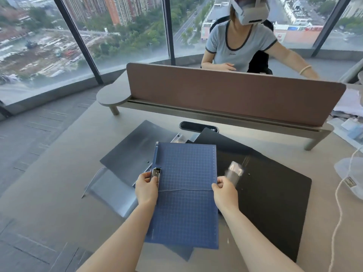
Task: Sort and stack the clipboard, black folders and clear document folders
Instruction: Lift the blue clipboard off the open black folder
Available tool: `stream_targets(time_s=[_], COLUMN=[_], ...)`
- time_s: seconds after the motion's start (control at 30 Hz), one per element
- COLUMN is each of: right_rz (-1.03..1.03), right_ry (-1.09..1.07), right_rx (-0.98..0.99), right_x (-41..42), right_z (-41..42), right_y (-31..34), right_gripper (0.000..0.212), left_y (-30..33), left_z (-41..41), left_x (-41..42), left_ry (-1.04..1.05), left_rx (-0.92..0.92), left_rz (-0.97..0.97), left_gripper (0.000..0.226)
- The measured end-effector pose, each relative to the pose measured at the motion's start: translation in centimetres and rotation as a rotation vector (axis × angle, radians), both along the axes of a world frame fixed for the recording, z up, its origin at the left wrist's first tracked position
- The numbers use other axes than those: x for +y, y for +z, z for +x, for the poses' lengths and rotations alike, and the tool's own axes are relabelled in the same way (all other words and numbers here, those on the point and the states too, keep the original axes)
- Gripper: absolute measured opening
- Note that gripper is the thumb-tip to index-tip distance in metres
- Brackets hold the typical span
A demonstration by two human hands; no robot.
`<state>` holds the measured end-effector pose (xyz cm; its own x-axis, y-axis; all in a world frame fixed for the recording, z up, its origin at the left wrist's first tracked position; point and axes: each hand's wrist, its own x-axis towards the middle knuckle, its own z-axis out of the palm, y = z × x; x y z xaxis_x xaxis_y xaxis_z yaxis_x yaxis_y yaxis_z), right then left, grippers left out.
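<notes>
A blue gridded clipboard (186, 189) with a metal clip (156, 174) on its left edge is held between both hands over the desk. My left hand (146, 190) grips the left edge at the clip. My right hand (224, 190) pinches the right edge. Under it on the right lies a large black folder (275, 203), and another black folder (216, 140) pokes out behind. A dark grey folder (135, 150) lies to the left. A clear document folder (112, 193) sits at the lower left, partly under the grey one.
A brown divider panel (235, 95) stands across the desk (59, 193) behind the folders, with a person seated beyond it. A cable slot (198, 126) sits below the panel. A white cord (337, 203) and plastic bag (351, 173) lie at the right edge, with papers (349, 107) above.
</notes>
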<state>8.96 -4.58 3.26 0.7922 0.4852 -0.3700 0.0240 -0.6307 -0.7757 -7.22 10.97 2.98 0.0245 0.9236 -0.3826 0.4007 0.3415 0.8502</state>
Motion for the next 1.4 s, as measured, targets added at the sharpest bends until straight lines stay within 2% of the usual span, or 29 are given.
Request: stream_targets(time_s=[0.77,1.1,1.4], right_rz=[-0.111,-0.199,-0.233], right_ry=[0.409,0.403,0.425], right_rx=[0.115,0.190,0.161], right_x=[26.3,31.1,31.2], right_z=[-15.8,-19.0,-19.5], right_y=[-0.6,-3.2,-4.8], right_gripper=[0.015,0.020,0.007], left_y=[-2.0,-3.9,-6.0], left_z=[-18.5,-21.7,-21.8], left_x=[25.7,30.6,31.4], left_ry=[0.158,0.126,0.102], left_rx=[0.176,0.283,0.332], left_rz=[0.023,0.013,-0.036], left_gripper=[0.023,0.024,0.026])
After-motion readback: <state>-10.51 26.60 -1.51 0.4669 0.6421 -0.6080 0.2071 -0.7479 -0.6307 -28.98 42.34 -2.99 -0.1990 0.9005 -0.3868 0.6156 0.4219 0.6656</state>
